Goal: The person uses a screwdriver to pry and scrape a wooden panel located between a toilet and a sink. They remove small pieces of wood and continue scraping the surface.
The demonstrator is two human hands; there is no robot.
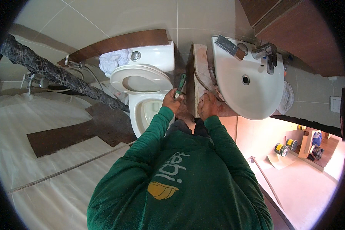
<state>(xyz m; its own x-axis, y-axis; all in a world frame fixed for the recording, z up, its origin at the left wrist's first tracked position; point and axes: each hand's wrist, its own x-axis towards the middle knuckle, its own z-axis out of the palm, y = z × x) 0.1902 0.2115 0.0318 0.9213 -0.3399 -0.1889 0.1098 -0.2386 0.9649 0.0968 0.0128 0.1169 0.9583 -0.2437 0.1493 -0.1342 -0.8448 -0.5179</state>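
Note:
My left hand is closed around the pale lower end of a small green-handled hand tool, its handle pointing away from me. The tool's working end is partly hidden by my fingers, so its exact kind does not show. On the right, my right hand is closed, fingers curled down at the edge of a narrow wooden panel beside the washbasin. Whatever may be in those fingers is hidden. Between my hands lies the near end of this panel, its front edge pale and worn.
A white toilet with raised lid stands left; a bunched white cloth rests on its tank. The washbasin holds a grey-and-brown block near the tap. A black-wrapped pole slants across plastic sheeting. Paint buckets stand beyond the doorway.

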